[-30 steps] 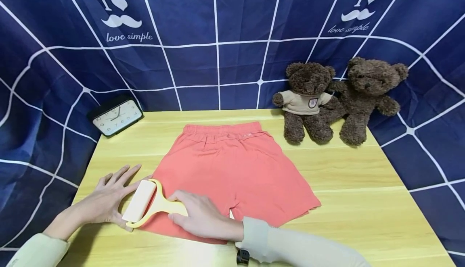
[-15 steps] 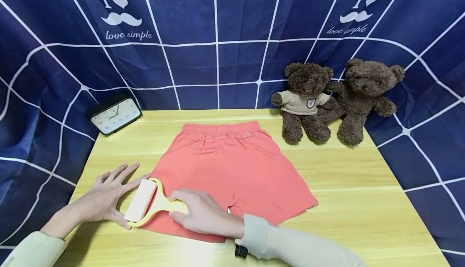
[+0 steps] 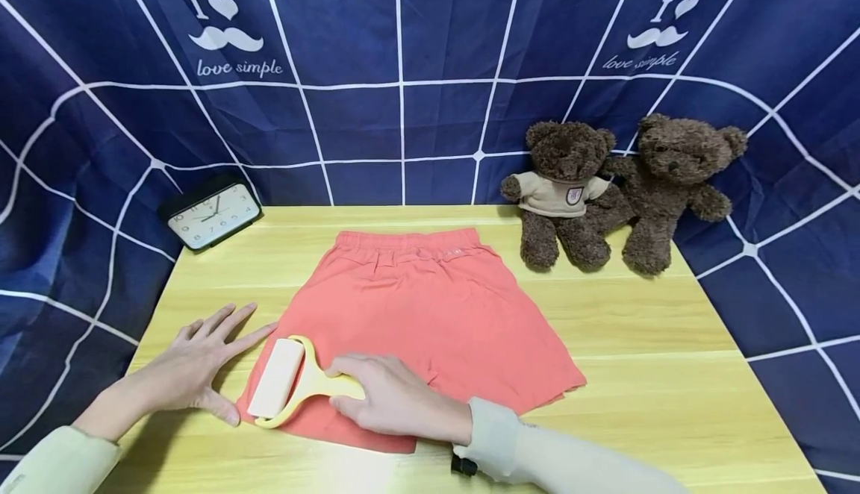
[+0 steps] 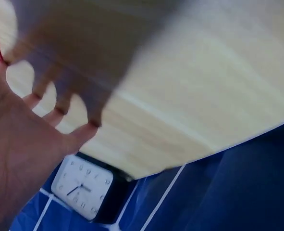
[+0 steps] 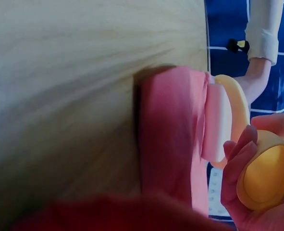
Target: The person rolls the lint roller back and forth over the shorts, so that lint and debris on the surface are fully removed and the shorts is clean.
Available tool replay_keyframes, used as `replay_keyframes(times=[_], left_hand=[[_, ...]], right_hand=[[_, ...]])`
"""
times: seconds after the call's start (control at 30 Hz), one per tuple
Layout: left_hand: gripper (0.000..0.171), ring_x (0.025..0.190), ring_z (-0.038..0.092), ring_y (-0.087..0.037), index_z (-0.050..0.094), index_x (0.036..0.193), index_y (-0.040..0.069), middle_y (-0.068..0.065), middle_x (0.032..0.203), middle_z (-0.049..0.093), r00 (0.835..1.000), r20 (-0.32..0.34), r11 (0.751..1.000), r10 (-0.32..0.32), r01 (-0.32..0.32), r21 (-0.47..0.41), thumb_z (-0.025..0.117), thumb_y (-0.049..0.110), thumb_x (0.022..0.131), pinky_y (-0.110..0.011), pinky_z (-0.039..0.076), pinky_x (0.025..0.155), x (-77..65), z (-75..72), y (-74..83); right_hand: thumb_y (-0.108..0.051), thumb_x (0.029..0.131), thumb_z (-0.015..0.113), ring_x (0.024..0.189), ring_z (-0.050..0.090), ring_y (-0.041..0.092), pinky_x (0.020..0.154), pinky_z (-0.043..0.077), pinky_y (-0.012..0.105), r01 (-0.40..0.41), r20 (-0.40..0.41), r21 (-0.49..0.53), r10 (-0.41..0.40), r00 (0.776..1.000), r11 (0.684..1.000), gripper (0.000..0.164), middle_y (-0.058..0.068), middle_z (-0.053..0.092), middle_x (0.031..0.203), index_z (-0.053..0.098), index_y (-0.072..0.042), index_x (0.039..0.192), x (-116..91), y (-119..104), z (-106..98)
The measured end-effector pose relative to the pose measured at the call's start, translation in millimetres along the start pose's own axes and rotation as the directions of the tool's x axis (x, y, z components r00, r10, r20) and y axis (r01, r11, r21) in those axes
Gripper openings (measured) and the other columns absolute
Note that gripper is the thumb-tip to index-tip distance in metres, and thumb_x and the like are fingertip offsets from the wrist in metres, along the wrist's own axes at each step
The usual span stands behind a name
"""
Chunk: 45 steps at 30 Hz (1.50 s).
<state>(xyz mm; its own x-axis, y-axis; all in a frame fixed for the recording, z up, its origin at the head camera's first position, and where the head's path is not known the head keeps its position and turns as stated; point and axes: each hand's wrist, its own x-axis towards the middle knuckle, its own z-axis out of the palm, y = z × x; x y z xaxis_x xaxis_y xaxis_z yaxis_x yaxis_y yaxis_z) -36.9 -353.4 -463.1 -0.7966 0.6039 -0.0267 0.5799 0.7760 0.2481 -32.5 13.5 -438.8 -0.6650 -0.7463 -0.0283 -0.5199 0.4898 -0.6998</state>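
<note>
Coral-red shorts (image 3: 430, 300) lie flat on the wooden table, waistband toward the back. My right hand (image 3: 399, 398) grips the yellow handle of a lint roller (image 3: 277, 379). Its white roll rests on the lower part of the left-side leg, near the outer edge. In the right wrist view, curled fingers wrap the hollow yellow handle (image 5: 266, 175), with the white roll (image 5: 218, 122) against the pink-looking cloth. My left hand (image 3: 188, 369) rests on the table with fingers spread, index finger and thumb along the leg's outer edge. The left wrist view shows that hand (image 4: 31, 139) holding nothing.
A black-framed clock (image 3: 213, 216) stands at the back left of the table (image 3: 645, 419). Two brown teddy bears sit at the back right, one (image 3: 563, 192) in a beige shirt, the other (image 3: 672, 188) bare. Blue cloth with white lines (image 3: 437, 121) surrounds the table.
The right hand has drawn the lint roller a little to the right, off the leg's outer edge and away from the left hand. The left hand stays in place.
</note>
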Motion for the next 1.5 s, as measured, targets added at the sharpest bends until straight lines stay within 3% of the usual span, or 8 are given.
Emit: replay_keyframes(times=[0.2, 0.37, 0.57, 0.7, 0.97, 1.27, 1.5], left_hand=[[0.116, 0.142, 0.038, -0.066, 0.040, 0.169, 0.036, -0.030, 0.167, 0.032, 0.998, 0.053, 0.996, -0.044, 0.048, -0.071, 0.080, 0.085, 0.073, -0.087, 0.041, 0.089, 7.0, -9.1, 4.3], [0.115, 0.141, 0.036, -0.072, 0.032, 0.172, 0.040, -0.034, 0.167, 0.029, 0.992, 0.099, 0.989, -0.073, 0.085, -0.122, 0.081, 0.081, 0.075, -0.090, 0.039, 0.089, 13.1, -13.8, 12.4], [0.109, 0.143, 0.033, -0.071, 0.043, 0.168, 0.039, -0.033, 0.167, 0.027, 0.986, 0.123, 0.984, -0.111, 0.126, -0.123, 0.090, 0.070, 0.074, -0.091, 0.037, 0.090, 11.4, -12.4, 20.1], [0.115, 0.145, 0.033, -0.070, 0.036, 0.170, 0.043, -0.031, 0.169, 0.025, 0.981, 0.139, 0.986, -0.132, 0.144, -0.080, 0.092, 0.067, 0.073, -0.091, 0.039, 0.088, 8.9, -9.0, 22.0], [0.125, 0.144, 0.035, -0.070, 0.026, 0.174, 0.042, -0.032, 0.170, 0.025, 0.984, 0.124, 0.990, -0.126, 0.133, -0.047, 0.074, 0.090, 0.068, -0.089, 0.041, 0.087, 8.6, -5.9, 22.9], [0.131, 0.145, 0.029, -0.072, 0.018, 0.175, 0.043, -0.032, 0.171, 0.020, 0.977, 0.161, 0.985, -0.139, 0.154, -0.081, 0.077, 0.089, 0.068, -0.092, 0.037, 0.087, 13.1, -6.3, 24.8], [0.133, 0.146, 0.025, -0.073, 0.013, 0.175, 0.044, -0.034, 0.171, 0.017, 0.960, 0.224, 0.977, -0.165, 0.191, -0.096, 0.083, 0.082, 0.068, -0.092, 0.038, 0.085, 15.9, -10.6, 28.2]], right_hand=[[-0.027, 0.105, 0.074, 0.112, 0.063, -0.002, 0.094, 0.052, 0.024, 0.013, 0.002, -0.023, -0.013, 1.000, 1.000, 0.029, -0.016, 0.070, 0.129, 0.072, -0.021, 0.133, 3, 3, -1], [-0.027, 0.104, 0.074, 0.111, 0.063, -0.002, 0.093, 0.052, 0.024, 0.003, 0.009, -0.016, -0.002, 1.000, 1.000, 0.029, -0.017, 0.070, 0.128, 0.072, -0.022, 0.132, 2, 3, -2], [-0.029, 0.105, 0.073, 0.115, 0.062, -0.003, 0.096, 0.051, 0.025, -0.005, 0.021, 0.002, 0.005, 1.000, 1.000, 0.029, -0.019, 0.069, 0.129, 0.072, -0.024, 0.134, 1, 2, -3], [-0.029, 0.105, 0.073, 0.119, 0.062, -0.003, 0.098, 0.051, 0.026, 0.001, 0.022, 0.006, -0.001, 1.000, 1.000, 0.030, -0.020, 0.069, 0.131, 0.072, -0.024, 0.135, 0, 2, -4], [-0.026, 0.104, 0.074, 0.121, 0.063, -0.001, 0.101, 0.051, 0.025, 0.007, 0.031, 0.014, -0.007, 0.999, 1.000, 0.031, -0.018, 0.070, 0.130, 0.073, -0.022, 0.134, -4, 9, -8], [-0.029, 0.104, 0.075, 0.120, 0.063, -0.001, 0.100, 0.051, 0.026, -0.003, 0.062, 0.029, 0.001, 0.998, 1.000, 0.029, -0.019, 0.070, 0.129, 0.073, -0.023, 0.133, -15, 19, -23], [-0.027, 0.103, 0.077, 0.109, 0.064, -0.002, 0.096, 0.051, 0.025, -0.008, 0.079, 0.032, 0.006, 0.997, 0.999, 0.025, -0.020, 0.071, 0.122, 0.074, -0.024, 0.127, -28, 29, -35]])
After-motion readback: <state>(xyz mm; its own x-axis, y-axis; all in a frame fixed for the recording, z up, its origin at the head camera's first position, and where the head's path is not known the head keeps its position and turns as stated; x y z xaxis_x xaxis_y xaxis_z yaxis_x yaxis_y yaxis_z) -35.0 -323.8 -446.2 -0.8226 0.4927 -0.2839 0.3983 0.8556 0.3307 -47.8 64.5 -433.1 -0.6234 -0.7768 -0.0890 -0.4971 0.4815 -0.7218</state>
